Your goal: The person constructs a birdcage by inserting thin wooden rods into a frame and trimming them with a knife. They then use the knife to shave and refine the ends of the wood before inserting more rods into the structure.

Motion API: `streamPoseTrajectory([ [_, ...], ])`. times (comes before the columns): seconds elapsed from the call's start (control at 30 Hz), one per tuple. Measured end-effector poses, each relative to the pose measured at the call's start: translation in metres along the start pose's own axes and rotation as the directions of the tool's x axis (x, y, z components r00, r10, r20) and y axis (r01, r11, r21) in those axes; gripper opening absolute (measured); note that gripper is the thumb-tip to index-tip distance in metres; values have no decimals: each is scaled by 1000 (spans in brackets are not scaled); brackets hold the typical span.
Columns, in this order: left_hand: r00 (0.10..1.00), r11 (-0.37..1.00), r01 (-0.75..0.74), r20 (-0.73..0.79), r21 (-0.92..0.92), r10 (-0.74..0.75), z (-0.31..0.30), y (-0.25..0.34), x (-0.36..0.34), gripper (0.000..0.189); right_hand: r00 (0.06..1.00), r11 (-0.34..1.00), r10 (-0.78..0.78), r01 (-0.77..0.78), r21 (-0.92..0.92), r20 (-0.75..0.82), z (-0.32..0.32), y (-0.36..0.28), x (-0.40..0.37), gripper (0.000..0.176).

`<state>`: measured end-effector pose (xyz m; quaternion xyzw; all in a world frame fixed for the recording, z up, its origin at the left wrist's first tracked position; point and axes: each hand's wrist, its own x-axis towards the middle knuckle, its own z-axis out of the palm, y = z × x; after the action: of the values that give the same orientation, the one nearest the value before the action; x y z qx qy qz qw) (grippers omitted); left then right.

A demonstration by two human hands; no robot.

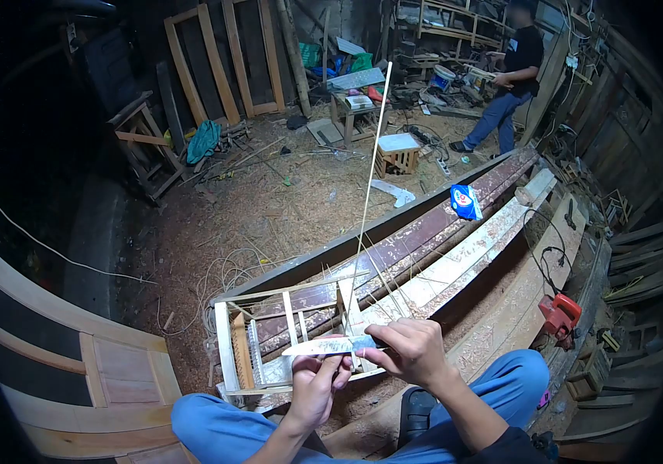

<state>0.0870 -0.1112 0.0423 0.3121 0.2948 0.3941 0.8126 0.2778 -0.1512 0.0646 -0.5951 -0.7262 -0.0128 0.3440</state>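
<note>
My right hand (411, 352) is closed around the handle of a knife (330, 346), whose blade points left across my left hand. Just under the blade, my left hand (317, 385) is closed on the lower end of a long thin wooden strip (370, 170) that rises upward and leans slightly right. Behind both hands lies a small wooden frame (227, 348) with slats and a comb-like row of teeth. Several thin strips (382, 274) lie beside it on the planks. The exact grip of my left fingertips is partly hidden by the blade.
Long planks (486, 240) run away to the upper right, with a blue and white packet (465, 202) on them. A red power tool (560, 313) lies at the right. A slatted crate (397, 155) stands on the shavings-covered floor. Another person (513, 77) stands at the back right.
</note>
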Motion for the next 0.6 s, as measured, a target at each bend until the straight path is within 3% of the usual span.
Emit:
streamPoseTrajectory([
  [0.6,1000,1000,-13,-16,-11,13,5,3,-3,24,1000,999,14,-14,50,13,-1,2,0,31],
])
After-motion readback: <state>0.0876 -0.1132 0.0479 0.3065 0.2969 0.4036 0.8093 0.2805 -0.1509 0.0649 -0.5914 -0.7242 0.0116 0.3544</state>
